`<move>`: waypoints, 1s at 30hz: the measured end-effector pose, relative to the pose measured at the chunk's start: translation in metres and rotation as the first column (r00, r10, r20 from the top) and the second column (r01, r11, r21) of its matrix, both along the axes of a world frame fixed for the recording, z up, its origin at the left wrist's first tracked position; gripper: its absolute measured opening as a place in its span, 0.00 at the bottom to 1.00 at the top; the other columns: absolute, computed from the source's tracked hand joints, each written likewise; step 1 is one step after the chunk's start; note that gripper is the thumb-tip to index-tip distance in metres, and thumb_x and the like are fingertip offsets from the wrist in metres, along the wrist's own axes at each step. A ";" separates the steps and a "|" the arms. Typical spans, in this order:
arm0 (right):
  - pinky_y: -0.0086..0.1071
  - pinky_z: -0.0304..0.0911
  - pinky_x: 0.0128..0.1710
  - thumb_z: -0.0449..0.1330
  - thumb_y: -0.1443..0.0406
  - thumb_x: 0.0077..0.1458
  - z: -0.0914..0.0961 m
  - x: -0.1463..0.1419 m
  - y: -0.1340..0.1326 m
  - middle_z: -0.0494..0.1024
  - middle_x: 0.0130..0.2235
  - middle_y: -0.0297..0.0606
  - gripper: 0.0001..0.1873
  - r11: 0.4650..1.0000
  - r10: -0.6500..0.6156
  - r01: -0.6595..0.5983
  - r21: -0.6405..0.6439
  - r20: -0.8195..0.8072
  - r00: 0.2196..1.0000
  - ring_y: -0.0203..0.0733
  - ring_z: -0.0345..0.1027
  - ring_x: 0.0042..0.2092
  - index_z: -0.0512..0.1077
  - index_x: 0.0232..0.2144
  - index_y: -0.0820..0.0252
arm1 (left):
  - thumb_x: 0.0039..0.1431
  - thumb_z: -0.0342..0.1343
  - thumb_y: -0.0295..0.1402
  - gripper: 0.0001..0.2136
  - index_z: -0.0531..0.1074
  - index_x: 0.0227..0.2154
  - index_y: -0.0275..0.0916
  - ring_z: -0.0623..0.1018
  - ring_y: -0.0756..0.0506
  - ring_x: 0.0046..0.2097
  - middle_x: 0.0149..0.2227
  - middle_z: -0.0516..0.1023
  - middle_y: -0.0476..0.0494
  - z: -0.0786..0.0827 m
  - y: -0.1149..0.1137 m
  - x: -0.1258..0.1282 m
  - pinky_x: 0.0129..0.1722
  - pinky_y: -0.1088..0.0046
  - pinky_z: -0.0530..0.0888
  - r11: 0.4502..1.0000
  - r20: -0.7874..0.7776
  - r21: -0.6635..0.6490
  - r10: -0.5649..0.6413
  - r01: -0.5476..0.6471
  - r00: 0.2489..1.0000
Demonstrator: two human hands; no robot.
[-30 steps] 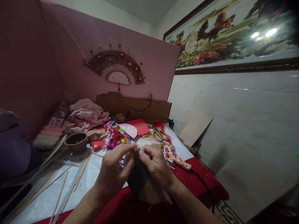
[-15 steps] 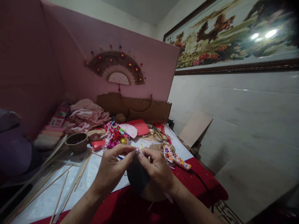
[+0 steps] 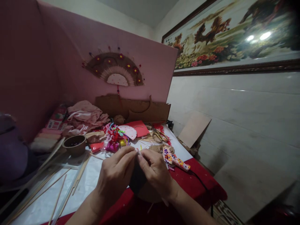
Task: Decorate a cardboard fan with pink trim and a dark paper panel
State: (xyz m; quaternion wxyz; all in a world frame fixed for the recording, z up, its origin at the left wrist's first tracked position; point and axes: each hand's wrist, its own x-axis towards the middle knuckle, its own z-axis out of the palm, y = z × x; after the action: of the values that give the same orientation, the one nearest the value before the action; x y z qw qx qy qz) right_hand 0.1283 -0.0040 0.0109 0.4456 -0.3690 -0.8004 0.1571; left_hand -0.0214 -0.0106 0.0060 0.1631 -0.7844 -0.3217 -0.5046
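A pale scrap (image 3: pixel 137 151) pinched up over a rounded brown piece (image 3: pixel 149 196)

On the left, thin sticks (image 3: pixel 81 170) lie beside and in front of a brown bowl (image 3: pixel 76 151), perhaps put to that side to be out of the hands' way. The left hand (image 3: pixel 117 172) has its fingers curled close together, tips at the scrap; its thumb is hidden, so I cannot tell whether it grips. The scrap sits between both hands' fingertips, probably raised there to give fine control. The right hand (image 3: pixel 153 172) pinches it between thumb and forefinger. Right of that, a flowered glue gun (image 3: pixel 174 159) lies near, its cord trailing over the red cloth (image 3: pixel 203 175), likely for easy reach.

The scrap looks tiny and whitish with a touch of pink, its outline too small to make out. The brown piece, below the hands, has a curved edge and a dark upper part, seemingly shadow.
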 end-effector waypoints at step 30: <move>0.24 0.51 0.17 0.53 0.50 0.55 -0.005 -0.001 0.006 0.60 0.18 0.27 0.20 0.907 0.036 -0.232 -0.352 -0.484 0.874 0.30 0.53 0.18 0.65 0.24 0.60 | 0.39 0.66 0.35 0.27 0.64 0.44 0.36 0.77 0.43 0.37 0.37 0.78 0.41 0.007 0.002 0.006 0.37 0.67 0.72 0.410 0.828 -0.549 0.151 0.728 0.540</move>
State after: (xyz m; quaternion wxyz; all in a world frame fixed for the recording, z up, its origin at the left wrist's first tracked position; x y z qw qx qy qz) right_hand 0.1270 0.0022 0.0057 0.5277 -0.3456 -0.6446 0.4319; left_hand -0.0156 -0.0085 0.0134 -0.5201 -0.4904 -0.3990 -0.5743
